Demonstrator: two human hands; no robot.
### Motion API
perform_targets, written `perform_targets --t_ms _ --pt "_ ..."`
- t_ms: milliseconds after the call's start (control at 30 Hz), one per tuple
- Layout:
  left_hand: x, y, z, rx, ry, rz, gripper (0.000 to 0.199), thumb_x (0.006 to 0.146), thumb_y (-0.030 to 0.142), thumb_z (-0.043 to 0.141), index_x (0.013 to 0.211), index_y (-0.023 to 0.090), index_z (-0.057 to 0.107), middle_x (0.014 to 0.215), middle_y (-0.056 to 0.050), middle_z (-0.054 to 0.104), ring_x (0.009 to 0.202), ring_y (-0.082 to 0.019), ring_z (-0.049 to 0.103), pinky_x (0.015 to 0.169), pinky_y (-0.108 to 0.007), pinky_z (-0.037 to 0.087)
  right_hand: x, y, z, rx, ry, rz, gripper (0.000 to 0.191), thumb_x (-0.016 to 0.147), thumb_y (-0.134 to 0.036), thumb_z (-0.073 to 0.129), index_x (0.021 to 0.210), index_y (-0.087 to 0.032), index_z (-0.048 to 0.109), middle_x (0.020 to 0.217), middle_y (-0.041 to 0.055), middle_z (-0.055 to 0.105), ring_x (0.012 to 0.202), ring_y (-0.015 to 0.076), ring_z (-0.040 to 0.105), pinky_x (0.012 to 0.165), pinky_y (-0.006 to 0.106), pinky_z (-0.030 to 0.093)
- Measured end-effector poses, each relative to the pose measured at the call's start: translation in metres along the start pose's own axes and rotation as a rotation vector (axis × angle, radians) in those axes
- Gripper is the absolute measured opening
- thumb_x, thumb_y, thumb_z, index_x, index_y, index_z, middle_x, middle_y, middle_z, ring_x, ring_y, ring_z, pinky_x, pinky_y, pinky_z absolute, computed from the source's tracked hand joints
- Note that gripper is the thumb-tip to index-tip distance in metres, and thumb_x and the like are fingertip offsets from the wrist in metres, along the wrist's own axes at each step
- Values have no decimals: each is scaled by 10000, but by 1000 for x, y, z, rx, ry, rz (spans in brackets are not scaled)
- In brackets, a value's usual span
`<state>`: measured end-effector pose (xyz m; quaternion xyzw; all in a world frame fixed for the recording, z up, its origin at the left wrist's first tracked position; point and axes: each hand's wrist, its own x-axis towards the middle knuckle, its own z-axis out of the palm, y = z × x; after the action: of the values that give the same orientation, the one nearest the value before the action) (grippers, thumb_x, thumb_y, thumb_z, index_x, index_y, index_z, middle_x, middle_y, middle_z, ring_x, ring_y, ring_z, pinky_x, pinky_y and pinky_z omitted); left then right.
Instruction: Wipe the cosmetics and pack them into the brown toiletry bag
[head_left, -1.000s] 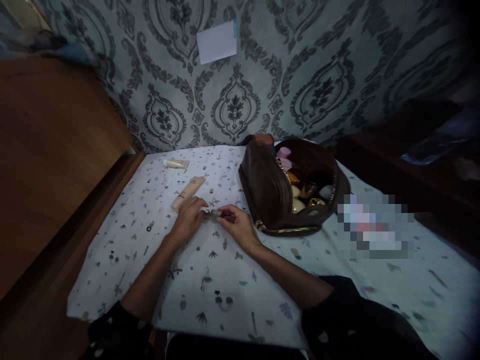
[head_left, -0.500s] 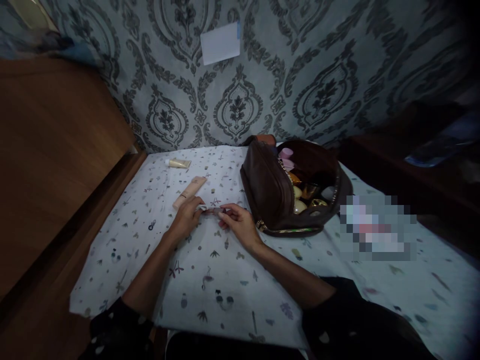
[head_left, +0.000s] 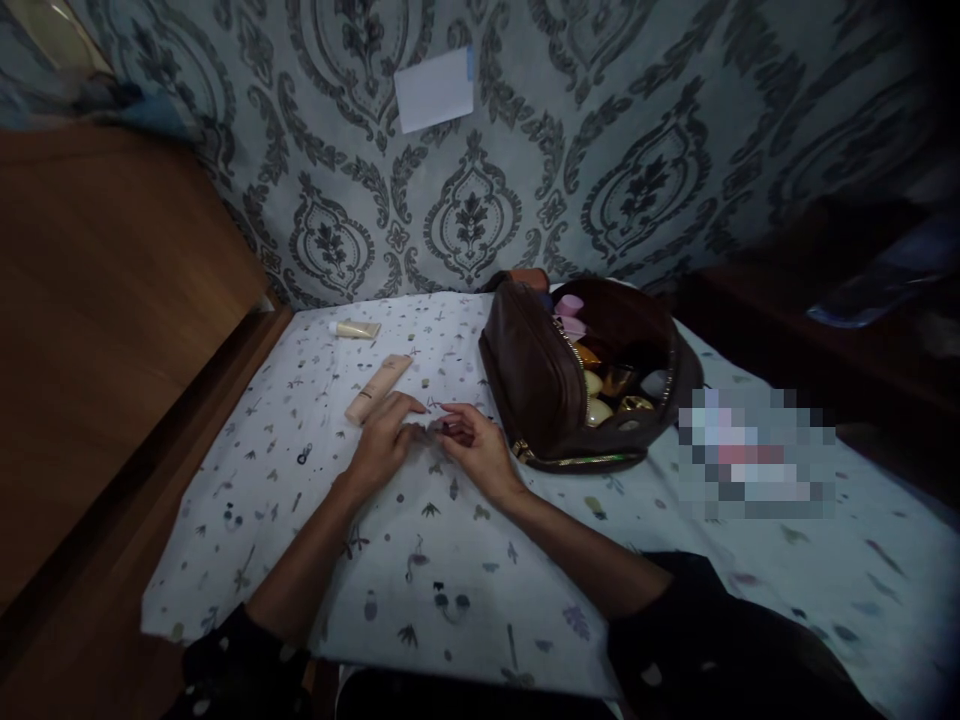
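My left hand [head_left: 384,442] and my right hand [head_left: 481,452] face each other just above the patterned cloth. Between their fingertips is a small greyish, partly see-through item [head_left: 434,430], too small and blurred to name. My right hand has its fingers curled and closed round one end of it. The thumb and forefinger of my left hand close on the other end. Right behind my left hand lies a peach squeeze tube [head_left: 377,388], flat on the cloth. Farther back rests a smaller beige tube with a white cap [head_left: 355,329].
An unzipped brown cosmetics bag [head_left: 536,380] with several bottles and jars stands right of my hands. A blurred-out patch [head_left: 757,455] lies farther right. Wooden furniture [head_left: 120,330] borders the left side, and a patterned wall [head_left: 472,215] rises behind the white printed cloth [head_left: 442,540].
My left hand has shifted right, closer to my right hand, so less of the small item shows between them. The tubes and the bag have stayed put.
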<state>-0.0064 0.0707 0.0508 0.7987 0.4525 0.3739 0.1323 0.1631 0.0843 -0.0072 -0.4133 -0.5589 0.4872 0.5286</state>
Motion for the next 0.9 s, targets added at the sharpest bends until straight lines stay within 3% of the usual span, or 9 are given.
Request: perform_targets --t_ms 200,433,633,900 --pt "-2 8 8 -39 -140 66 306 749 3 427 945 200 557 954 -56 601 959 -222 545 870 -357 454 1 2 1 -43 -24 -46 381 659 -161 627 1036 -200 658 901 21 696 717 136 637 700 279 534" --pt "0 -12 -5 92 -137 -74 250 768 27 431 898 202 554 888 -33 565 896 -211 549 821 -334 444 0 -1 -2 -28 -10 19 230 665 -261 699 878 -177 674 809 27 680 741 164 635 727 302 533" --pt "0 -18 -9 129 -132 -113 214 790 41 424 862 203 545 875 -30 563 910 -207 548 827 -323 436 -1 -6 0 152 -63 125 288 681 -330 713 916 -186 632 730 0 645 626 164 636 567 286 530" --pt "-1 -18 -12 154 -160 -88 231 782 27 425 864 202 551 879 -27 570 908 -205 556 827 -323 448 2 -4 -2 104 -29 60 243 701 -394 737 809 -181 694 742 34 699 696 187 660 689 327 550"
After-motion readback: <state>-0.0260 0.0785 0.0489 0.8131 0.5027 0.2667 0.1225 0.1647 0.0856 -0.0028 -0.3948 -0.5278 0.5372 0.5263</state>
